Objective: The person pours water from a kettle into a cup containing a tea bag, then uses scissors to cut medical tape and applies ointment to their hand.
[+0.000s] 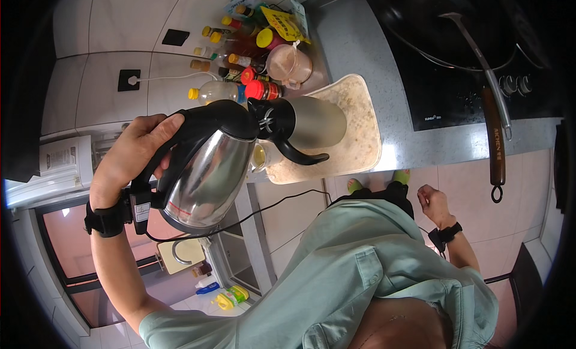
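Note:
My left hand is closed round the black handle of a shiny metal electric kettle. The kettle is raised at the counter's edge, its black lid end against or just over the mouth of a vacuum flask; whether they touch I cannot tell. That flask has a pale metal body, a black top and a curved black handle, and stands on a beige speckled board. Partly hidden behind the kettle is a small cup. My right hand hangs low by my side, fingers loosely curled, nothing visible in it.
Bottles and jars crowd the wall, with a clear plastic jug among them. A wok with a metal spatula sits on the black cooktop, its wooden handle jutting past the counter. A plugged-in white cord runs along the wall.

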`<act>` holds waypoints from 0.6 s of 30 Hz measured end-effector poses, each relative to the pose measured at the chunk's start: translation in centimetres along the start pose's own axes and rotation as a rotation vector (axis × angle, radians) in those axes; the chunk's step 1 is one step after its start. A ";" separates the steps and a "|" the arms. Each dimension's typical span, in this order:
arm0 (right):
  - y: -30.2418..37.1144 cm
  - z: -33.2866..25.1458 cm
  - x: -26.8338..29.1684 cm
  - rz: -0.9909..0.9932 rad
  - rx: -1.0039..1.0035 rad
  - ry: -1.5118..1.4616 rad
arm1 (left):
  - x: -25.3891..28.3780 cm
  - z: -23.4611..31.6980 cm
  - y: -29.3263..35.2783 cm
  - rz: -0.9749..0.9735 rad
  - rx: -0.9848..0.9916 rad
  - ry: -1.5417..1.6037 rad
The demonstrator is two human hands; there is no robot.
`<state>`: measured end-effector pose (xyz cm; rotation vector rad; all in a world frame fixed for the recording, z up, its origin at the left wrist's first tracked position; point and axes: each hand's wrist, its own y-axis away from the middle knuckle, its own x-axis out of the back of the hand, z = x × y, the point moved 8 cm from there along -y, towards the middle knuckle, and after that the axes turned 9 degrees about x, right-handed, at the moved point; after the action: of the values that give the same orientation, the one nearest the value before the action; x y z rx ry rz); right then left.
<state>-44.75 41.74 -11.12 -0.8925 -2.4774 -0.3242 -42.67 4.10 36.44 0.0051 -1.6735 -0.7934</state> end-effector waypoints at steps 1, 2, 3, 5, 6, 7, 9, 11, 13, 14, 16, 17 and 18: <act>0.0 0.0 0.0 0.002 0.001 0.005 | 0.0 0.1 0.1 0.008 0.000 -0.015; 0.0 0.0 0.0 0.003 0.002 0.005 | 0.1 0.2 0.2 0.016 0.001 -0.031; 0.1 0.0 0.0 0.000 -0.004 -0.001 | 0.0 0.2 0.2 0.017 0.000 -0.031; 0.2 0.0 -0.1 -0.002 -0.010 -0.008 | 0.1 0.3 0.3 0.039 -0.010 -0.038; 0.2 0.1 -0.1 -0.004 -0.013 -0.006 | 0.1 0.3 0.4 0.039 -0.010 -0.038; 0.2 0.1 -0.2 -0.007 -0.015 -0.003 | 0.2 0.5 0.5 0.055 -0.013 -0.056; 0.3 0.1 -0.2 -0.011 -0.021 -0.005 | 0.3 0.6 0.5 0.070 -0.016 -0.073; 0.4 0.1 -0.3 -0.016 -0.025 -0.009 | 0.4 0.7 0.5 0.085 -0.019 -0.106; 0.4 0.1 -0.3 -0.017 -0.028 -0.001 | 0.3 0.6 0.4 0.078 -0.029 -0.103; 0.4 0.2 -0.3 -0.016 -0.028 -0.001 | 0.2 0.6 0.4 0.070 -0.040 -0.100; 0.4 0.2 -0.3 -0.010 -0.019 -0.008 | 0.1 0.8 0.5 0.084 -0.031 -0.108; 0.4 0.2 -0.3 -0.011 -0.020 -0.008 | 0.1 0.8 0.6 0.099 -0.024 -0.116; 0.4 0.2 -0.4 -0.017 -0.024 -0.001 | 0.1 1.0 0.7 0.098 -0.024 -0.116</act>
<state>-44.33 41.96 -11.46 -0.8823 -2.4875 -0.3601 -43.25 5.05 36.83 -0.1407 -1.7598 -0.7515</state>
